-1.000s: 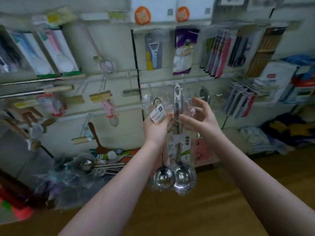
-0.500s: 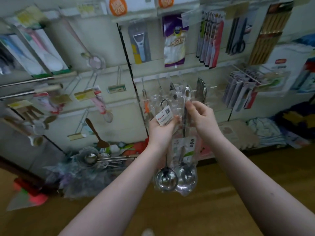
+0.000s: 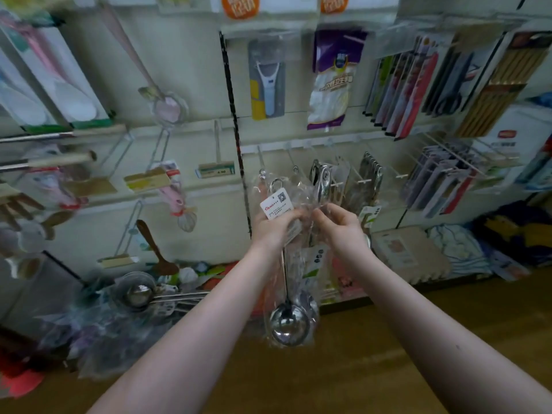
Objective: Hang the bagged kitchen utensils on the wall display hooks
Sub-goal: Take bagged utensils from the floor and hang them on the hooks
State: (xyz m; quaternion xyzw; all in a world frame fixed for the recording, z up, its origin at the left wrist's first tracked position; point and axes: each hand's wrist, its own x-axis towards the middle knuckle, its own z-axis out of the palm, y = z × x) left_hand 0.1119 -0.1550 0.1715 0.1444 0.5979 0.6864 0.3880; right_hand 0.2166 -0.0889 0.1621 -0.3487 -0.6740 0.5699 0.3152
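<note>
Both forearms reach forward and up, wrists close together. Left hand [image 3: 276, 228] fingers curled around bagged ladle [image 3: 288, 321] near its handle top, white tag [image 3: 276, 203] above the thumb; bowl hangs low. Right hand [image 3: 340, 227] fingertips pinched on the clear bag edge. Behind, wall hooks [image 3: 363, 180] just past the hands, already carrying bagged utensils [image 3: 324, 180].

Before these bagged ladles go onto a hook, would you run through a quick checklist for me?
1. Left hand grips the bagged ladles: ok.
2. Right hand pinches the bag top: ok.
3. Ladle's hook loop stands clear above the fingers: ok.
4. Bag's hanging hole is open: cannot tell, plastic is crumpled.
5. Bare wall hook within the row ahead: ok.
6. Bag on a hook: not ok, not yet.
</note>
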